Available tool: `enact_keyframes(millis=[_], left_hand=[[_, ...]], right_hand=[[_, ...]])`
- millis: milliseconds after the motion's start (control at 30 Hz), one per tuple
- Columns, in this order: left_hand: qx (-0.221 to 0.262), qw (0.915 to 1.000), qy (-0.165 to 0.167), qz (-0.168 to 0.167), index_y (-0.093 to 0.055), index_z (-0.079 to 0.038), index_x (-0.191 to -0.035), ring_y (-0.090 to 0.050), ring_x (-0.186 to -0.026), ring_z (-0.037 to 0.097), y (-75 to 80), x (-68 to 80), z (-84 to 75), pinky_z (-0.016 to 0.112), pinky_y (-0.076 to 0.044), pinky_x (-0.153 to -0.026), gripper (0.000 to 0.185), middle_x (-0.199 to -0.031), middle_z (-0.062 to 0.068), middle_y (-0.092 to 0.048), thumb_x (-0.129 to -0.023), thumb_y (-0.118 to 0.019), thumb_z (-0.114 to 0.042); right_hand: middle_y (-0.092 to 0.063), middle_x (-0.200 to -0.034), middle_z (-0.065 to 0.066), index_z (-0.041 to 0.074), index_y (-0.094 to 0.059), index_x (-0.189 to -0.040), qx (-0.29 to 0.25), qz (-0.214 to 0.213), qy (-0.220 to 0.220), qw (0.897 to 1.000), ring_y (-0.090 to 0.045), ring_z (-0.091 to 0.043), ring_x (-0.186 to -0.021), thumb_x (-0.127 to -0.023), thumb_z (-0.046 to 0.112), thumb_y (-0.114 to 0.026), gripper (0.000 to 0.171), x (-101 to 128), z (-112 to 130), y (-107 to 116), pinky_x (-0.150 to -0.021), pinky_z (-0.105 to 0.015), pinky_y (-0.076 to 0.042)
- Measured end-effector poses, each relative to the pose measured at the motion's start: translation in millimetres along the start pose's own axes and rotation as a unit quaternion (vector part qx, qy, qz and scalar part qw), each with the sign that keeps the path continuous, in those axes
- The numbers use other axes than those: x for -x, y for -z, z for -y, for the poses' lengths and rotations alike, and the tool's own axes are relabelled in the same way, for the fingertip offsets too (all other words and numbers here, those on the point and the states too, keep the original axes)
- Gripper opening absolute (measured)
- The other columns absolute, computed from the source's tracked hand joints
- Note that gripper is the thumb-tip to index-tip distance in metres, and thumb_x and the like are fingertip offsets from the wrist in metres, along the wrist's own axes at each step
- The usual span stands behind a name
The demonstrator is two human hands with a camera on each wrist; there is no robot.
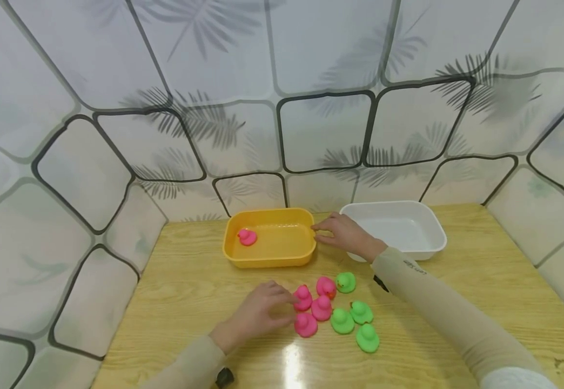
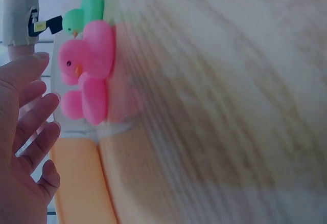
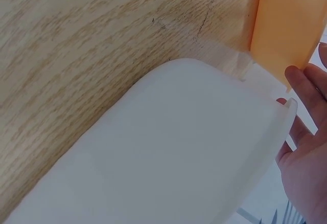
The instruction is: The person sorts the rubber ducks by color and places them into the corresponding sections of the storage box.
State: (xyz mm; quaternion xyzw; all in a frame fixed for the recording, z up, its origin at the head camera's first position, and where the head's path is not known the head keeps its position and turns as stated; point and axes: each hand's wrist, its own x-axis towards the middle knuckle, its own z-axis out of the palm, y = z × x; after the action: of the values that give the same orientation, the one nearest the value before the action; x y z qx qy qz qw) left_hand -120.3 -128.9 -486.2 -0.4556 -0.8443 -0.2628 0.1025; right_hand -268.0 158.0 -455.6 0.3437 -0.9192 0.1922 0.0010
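The mid-frame yellow plastic tray (image 1: 282, 243) held one pink plastic duck (image 1: 247, 237); four pink ducks (image 1: 321, 309), four green ducks (image 1: 342, 322) remained lower; left hand (image 1: 259, 313), right hand (image 1: 347, 234) gripped nothing.

Five pink ducks and one yellow tray, as I find them.
I count four smooth pink ducks (image 1: 322, 309) seated upright, close together, on my side of the yellow tray (image 1: 282, 247). The fifth duck (image 1: 248, 237) sits inside, toward the left end. The tray stands level, rectangular with rounded corners.
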Motion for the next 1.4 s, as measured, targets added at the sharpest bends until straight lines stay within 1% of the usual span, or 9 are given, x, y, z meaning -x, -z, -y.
enact_keyframes(millis=[133,267,367,467,700,933,1133,1400], left_hand=[[0.017,0.9997,0.005,0.016,-0.078,-0.014,-0.113,-0.063,-0.099,0.012,-4.1,0.5,-3.7,0.029,-0.052,-0.089,0.029,-0.107,-0.004,-0.076,-0.088,-0.085,-0.027],[0.026,0.999,0.011,0.035,-0.078,-0.014,-0.115,-0.061,-0.097,0.011,-8.0,0.5,-6.9,0.025,-0.051,-0.087,0.03,-0.107,-0.004,-0.075,-0.09,-0.083,-0.03],[0.022,0.9987,0.011,0.045,-0.078,-0.015,-0.116,-0.061,-0.096,0.01,-11.5,0.7,-7.4,0.023,-0.05,-0.086,0.031,-0.107,-0.005,-0.074,-0.089,-0.084,-0.029],[0.017,0.9983,0.014,0.055,-0.078,-0.015,-0.116,-0.062,-0.097,0.01,-13.8,1.3,-7.4,0.023,-0.051,-0.087,0.033,-0.107,-0.005,-0.074,-0.087,-0.085,-0.029],[0.015,0.9958,0.037,0.083,-0.077,-0.017,-0.118,-0.061,-0.097,0.009,-14.2,3.2,-10.0,0.024,-0.051,-0.088,0.034,-0.109,-0.006,-0.074,-0.089,-0.083,-0.034],[0.024,0.9948,0.043,0.089,-0.077,-0.016,-0.118,-0.063,-0.103,0.01,-16.4,4.3,-9.5,0.025,-0.052,-0.094,0.029,-0.111,-0.005,-0.073,-0.091,-0.081,-0.027],[0.023,0.9944,0.046,0.093,-0.077,-0.017,-0.117,-0.062,-0.101,0.008,-14.6,4.4,-10.2,0.022,-0.052,-0.09,0.025,-0.11,-0.007,-0.073,-0.093,-0.08,-0.025],[0.017,0.9934,0.055,0.1,-0.077,-0.016,-0.118,-0.061,-0.099,0.009,-5.3,3.4,-14.8,0.021,-0.051,-0.088,0.029,-0.108,-0.006,-0.072,-0.09,-0.081,-0.024]], right_hand=[[-0.076,-0.12,-0.008,0.005,-0.074,-0.129,-0.003,-0.005,0.003,1.0,-0.062,-0.031,-0.106,-0.1,0.026,-0.072,0.036,1.4,0.8,0.7,-0.094,-0.049,-0.051],[-0.076,-0.12,-0.008,0.005,-0.074,-0.129,-0.004,-0.003,0.002,1.0,-0.061,-0.03,-0.104,-0.101,0.027,-0.071,0.036,1.7,1.2,0.2,-0.092,-0.048,-0.051],[-0.076,-0.121,-0.008,0.006,-0.073,-0.13,-0.004,0.001,-0.001,1.0,-0.061,-0.029,-0.105,-0.101,0.028,-0.07,0.037,1.8,1.8,0.2,-0.092,-0.047,-0.051],[-0.076,-0.121,-0.008,0.006,-0.073,-0.131,-0.006,0.004,-0.005,1.0,-0.06,-0.029,-0.105,-0.102,0.029,-0.069,0.037,1.4,2.1,0.3,-0.091,-0.047,-0.051],[-0.075,-0.121,-0.007,0.006,-0.073,-0.132,0.002,0.008,-0.007,1.0,-0.059,-0.028,-0.104,-0.102,0.029,-0.069,0.038,-0.5,1.1,-0.5,-0.091,-0.047,-0.051],[-0.076,-0.12,-0.007,0.005,-0.072,-0.132,0.006,0.009,-0.006,1.0,-0.061,-0.03,-0.107,-0.102,0.028,-0.069,0.038,0.1,1.1,0.8,-0.094,-0.048,-0.051],[-0.076,-0.118,-0.009,0.004,-0.073,-0.13,0.007,0.001,0.003,1.0,-0.063,-0.032,-0.108,-0.101,0.027,-0.069,0.037,0.9,2.1,0.7,-0.096,-0.049,-0.052],[-0.075,-0.12,-0.01,0.004,-0.073,-0.13,0.004,0.003,-0.001,1.0,-0.062,-0.033,-0.11,-0.101,0.027,-0.069,0.038,1.2,3.5,2.0,-0.097,-0.05,-0.052]])
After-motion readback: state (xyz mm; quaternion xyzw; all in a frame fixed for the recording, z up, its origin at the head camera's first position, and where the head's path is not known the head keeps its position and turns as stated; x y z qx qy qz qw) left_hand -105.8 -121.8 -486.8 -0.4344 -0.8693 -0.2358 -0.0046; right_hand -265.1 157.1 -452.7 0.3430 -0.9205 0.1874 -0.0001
